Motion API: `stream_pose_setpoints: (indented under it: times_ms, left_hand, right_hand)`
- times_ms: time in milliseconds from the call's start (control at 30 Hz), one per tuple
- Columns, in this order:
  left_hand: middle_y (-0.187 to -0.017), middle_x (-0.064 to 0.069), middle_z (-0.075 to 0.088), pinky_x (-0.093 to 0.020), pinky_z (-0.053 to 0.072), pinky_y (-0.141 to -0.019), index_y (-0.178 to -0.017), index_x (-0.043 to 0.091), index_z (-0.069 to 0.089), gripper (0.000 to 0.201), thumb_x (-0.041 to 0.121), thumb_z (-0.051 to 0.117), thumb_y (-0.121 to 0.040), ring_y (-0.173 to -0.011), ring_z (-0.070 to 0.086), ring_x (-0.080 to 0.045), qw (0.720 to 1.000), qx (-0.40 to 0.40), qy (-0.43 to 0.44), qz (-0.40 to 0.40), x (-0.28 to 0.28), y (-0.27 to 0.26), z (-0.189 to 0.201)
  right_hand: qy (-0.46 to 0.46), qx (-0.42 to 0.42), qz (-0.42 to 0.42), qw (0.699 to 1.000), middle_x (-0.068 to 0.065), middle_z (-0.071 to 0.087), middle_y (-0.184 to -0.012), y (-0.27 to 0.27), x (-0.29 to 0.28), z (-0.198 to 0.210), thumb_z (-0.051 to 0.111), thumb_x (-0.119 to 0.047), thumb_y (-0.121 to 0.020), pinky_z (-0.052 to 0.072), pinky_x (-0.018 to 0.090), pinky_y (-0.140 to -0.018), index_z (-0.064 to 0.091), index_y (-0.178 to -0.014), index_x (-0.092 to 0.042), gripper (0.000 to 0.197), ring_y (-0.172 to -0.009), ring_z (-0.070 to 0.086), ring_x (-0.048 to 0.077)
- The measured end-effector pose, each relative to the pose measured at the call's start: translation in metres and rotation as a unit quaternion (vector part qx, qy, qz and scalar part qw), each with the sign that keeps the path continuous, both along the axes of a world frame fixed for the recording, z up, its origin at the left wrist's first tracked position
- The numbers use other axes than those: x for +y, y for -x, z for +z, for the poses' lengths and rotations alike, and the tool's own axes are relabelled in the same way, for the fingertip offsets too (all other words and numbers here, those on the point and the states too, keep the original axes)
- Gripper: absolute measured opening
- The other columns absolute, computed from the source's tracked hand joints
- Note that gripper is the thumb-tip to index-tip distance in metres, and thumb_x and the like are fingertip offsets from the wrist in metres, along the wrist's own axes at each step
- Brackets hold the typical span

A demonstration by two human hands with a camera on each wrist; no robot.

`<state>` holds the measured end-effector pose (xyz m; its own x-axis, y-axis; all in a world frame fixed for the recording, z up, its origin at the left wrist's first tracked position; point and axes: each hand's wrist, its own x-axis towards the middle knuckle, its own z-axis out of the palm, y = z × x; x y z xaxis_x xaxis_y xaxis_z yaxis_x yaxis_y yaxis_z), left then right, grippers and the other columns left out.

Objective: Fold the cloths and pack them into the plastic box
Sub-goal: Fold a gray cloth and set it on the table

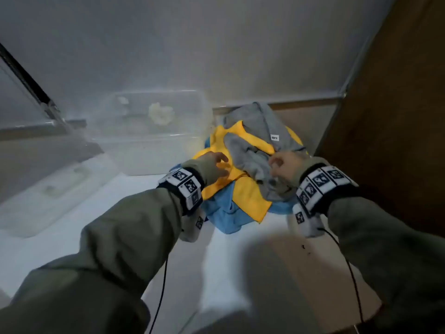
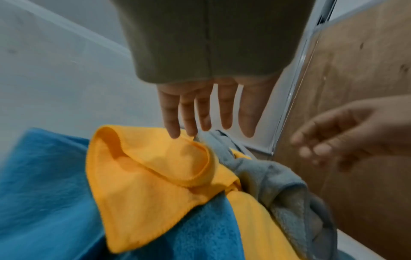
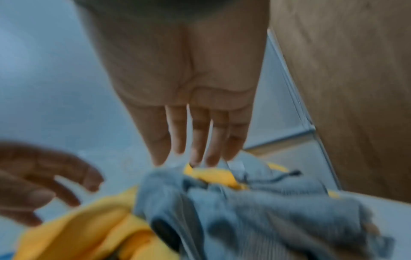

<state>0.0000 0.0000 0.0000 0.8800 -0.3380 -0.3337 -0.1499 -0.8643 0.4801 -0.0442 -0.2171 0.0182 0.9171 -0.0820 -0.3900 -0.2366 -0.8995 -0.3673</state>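
A loose pile of cloths lies on the white table: a grey cloth [image 1: 255,150] on top, a yellow cloth [image 1: 243,196] under it and a blue cloth [image 1: 224,213] at the bottom. My left hand [image 1: 222,165] hovers over the yellow cloth [image 2: 144,176] with straight fingers [image 2: 171,123], the tips just at its folded edge. My right hand [image 1: 277,165] reaches down to the grey cloth [image 3: 255,211], fingers [image 3: 198,140] straight, tips at its crumpled top. Neither hand holds anything. The clear plastic box [image 1: 154,145] stands behind and left of the pile.
A pale crumpled thing [image 1: 160,113] lies inside the box. A clear lid [image 1: 48,189] rests on the table at the left. A brown wooden panel [image 1: 397,116] walls off the right side, close to the pile. A white wall rises behind.
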Motion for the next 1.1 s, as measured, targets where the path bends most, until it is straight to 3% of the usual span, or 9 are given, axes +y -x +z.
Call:
stream_pose_setpoints:
  times_ms: [133,367,500,633,733,833,967,1033,1100]
  left_hand:
    - [-0.15,-0.008,0.022,-0.046,0.038,-0.105,-0.14,0.028,0.03,0.063,0.04,0.059,-0.085,-0.131,0.036,-0.035,0.99,-0.014,-0.128,-0.048,-0.03,-0.013,-0.016]
    - [-0.157,-0.007,0.007,-0.048,0.021,-0.115,-0.148,0.03,0.008,0.072,0.05,0.045,-0.09,-0.143,0.014,-0.033,0.981,0.045,-0.186,-0.038,-0.04,-0.024,-0.068]
    - [-0.148,-0.015,0.033,-0.039,0.022,-0.114,-0.141,0.011,0.035,0.05,0.038,0.03,-0.099,-0.137,0.031,-0.03,0.993,0.073,0.034,0.085,-0.038,-0.016,-0.06]
    - [-0.128,-0.014,0.055,-0.038,0.036,-0.105,-0.132,0.007,0.047,0.078,0.067,0.042,-0.082,-0.117,0.052,-0.029,0.933,0.086,0.223,0.27,-0.027,-0.011,-0.034]
    - [-0.122,-0.022,0.059,-0.039,0.044,-0.099,-0.123,0.0,0.051,0.056,0.031,0.068,-0.08,-0.103,0.057,-0.023,0.906,0.059,0.312,0.281,-0.005,0.002,-0.033]
    - [-0.103,-0.018,0.062,-0.037,0.044,-0.091,-0.114,0.007,0.053,0.045,0.021,0.067,-0.074,-0.097,0.053,-0.021,0.861,0.03,0.412,0.297,0.031,0.023,-0.036]
    - [-0.105,-0.006,0.062,-0.036,0.048,-0.092,-0.119,0.013,0.05,0.042,0.031,0.056,-0.082,-0.097,0.061,-0.019,0.828,0.051,0.486,0.276,0.077,0.046,-0.048]
    - [-0.104,-0.006,0.062,-0.026,0.052,-0.084,-0.122,0.006,0.047,0.05,0.029,0.054,-0.078,-0.091,0.064,-0.012,0.826,0.083,0.499,0.249,0.096,0.051,-0.048]
    - [-0.1,-0.005,0.061,-0.018,0.051,-0.077,-0.127,-0.001,0.044,0.062,0.025,0.058,-0.072,-0.088,0.064,-0.009,0.859,0.102,0.449,0.224,0.117,0.055,-0.042]
  right_hand:
    - [0.051,-0.006,-0.014,0.999,0.015,0.025,-0.148,-0.028,0.004,-0.022,0.053,-0.023,-0.093,0.044,0.042,-0.086,0.032,-0.14,-0.018,0.052,-0.117,0.047,0.039]
    - [-0.051,0.02,-0.113,0.992,0.018,0.044,-0.14,-0.029,0.006,-0.07,0.063,-0.018,-0.085,0.038,0.038,-0.103,0.034,-0.141,-0.007,0.064,-0.127,0.045,0.033]
    - [-0.131,-0.018,-0.108,0.985,0.012,0.046,-0.14,-0.022,0.027,-0.051,0.064,-0.019,-0.085,0.038,0.029,-0.1,0.04,-0.137,-0.011,0.058,-0.127,0.045,0.028]
    - [-0.299,0.004,-0.03,0.954,0.007,0.053,-0.131,-0.001,0.063,-0.03,0.068,-0.02,-0.083,0.039,0.027,-0.097,0.051,-0.13,-0.013,0.05,-0.123,0.048,0.023]
    - [-0.395,0.105,0.059,0.911,0.002,0.064,-0.102,0.013,0.074,-0.03,0.068,-0.015,-0.083,0.043,0.021,-0.092,0.066,-0.111,-0.006,0.029,-0.099,0.057,0.009]
    - [-0.312,0.004,-0.028,0.95,0.004,0.063,-0.088,0.008,0.076,-0.033,0.07,-0.029,-0.082,0.044,0.026,-0.078,0.068,-0.077,-0.016,0.014,-0.084,0.056,0.016]
    - [-0.218,-0.048,-0.056,0.973,0.006,0.027,-0.145,0.009,0.102,-0.04,0.076,-0.032,-0.074,0.032,0.035,-0.107,0.032,-0.139,-0.031,0.079,-0.134,0.03,0.024]
    - [-0.342,0.006,0.001,0.94,0.01,0.038,-0.139,0.013,0.131,-0.041,0.077,-0.017,-0.075,0.038,0.032,-0.104,0.007,-0.149,-0.025,0.103,-0.128,0.041,0.024]
    - [-0.342,0.085,0.072,0.933,0.009,0.056,-0.118,0.012,0.155,-0.041,0.073,-0.008,-0.078,0.048,0.026,-0.091,0.022,-0.148,-0.015,0.086,-0.109,0.055,0.023]
